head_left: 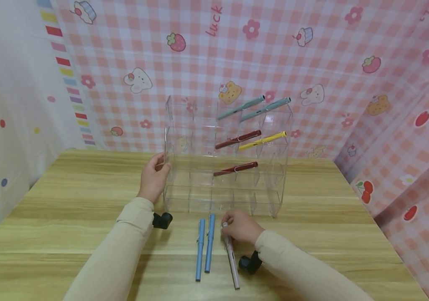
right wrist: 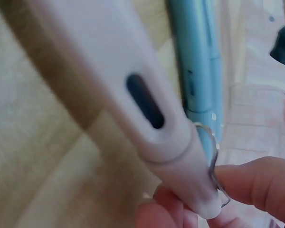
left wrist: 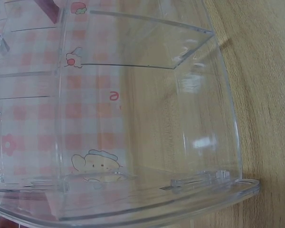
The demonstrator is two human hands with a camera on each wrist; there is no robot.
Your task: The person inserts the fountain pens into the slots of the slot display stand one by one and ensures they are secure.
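Note:
My left hand [head_left: 154,177] grips the left side edge of a clear plastic display rack [head_left: 166,184], which stands upright at the middle of the wooden table. The same rack's dividers [left wrist: 194,50] fill the left wrist view. In front of the rack, my right hand [head_left: 242,228] pinches a pale pink fountain pen [head_left: 232,263] by the cap end, near its metal clip; the pen's other end points toward me. Thumb and fingertips around the cap show close up in the right wrist view. Left of it lie two blue fountain pens [head_left: 200,255], side by side on the table.
On the rack's right part sit two teal pens [head_left: 244,107], two dark red pens [head_left: 238,139] on separate tiers and a yellow pen [head_left: 263,141]. A pink checked cloth [head_left: 184,71] hangs behind the table [head_left: 86,196]. Each wrist carries a black camera mount [head_left: 250,263].

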